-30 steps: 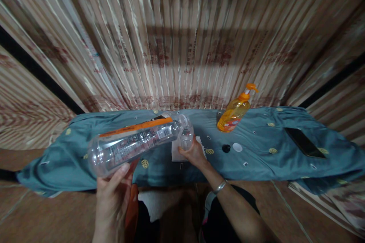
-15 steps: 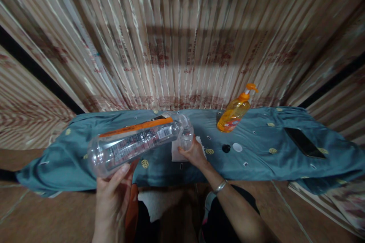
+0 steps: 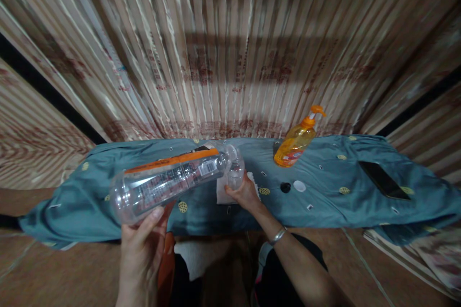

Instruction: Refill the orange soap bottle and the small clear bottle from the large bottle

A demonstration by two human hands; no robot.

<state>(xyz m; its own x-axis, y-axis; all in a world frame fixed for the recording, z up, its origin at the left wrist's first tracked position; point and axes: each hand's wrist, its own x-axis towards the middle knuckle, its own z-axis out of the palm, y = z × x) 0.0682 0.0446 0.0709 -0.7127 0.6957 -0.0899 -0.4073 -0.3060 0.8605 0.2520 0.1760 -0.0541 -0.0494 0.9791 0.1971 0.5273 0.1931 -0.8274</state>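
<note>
My left hand (image 3: pixel 146 240) is closed around the lower part of a large clear plastic bottle (image 3: pixel 169 182) with an orange and white label. The bottle is tilted nearly flat, its neck pointing right. My right hand (image 3: pixel 245 193) grips a small clear bottle (image 3: pixel 236 170) whose top meets the mouth of the large one. Whether liquid runs between them I cannot tell. Beneath the small bottle lies a white paper tissue (image 3: pixel 224 193), partly hidden by my right hand.
A pump bottle (image 3: pixel 293 146) of orange liquid stands behind to the right. Near it lie a black cap (image 3: pixel 285 187) and a white round lid (image 3: pixel 299 186). A dark phone (image 3: pixel 383 180) rests farther right on the teal cloth (image 3: pixel 324 211). A striped curtain (image 3: pixel 230 57) hangs behind.
</note>
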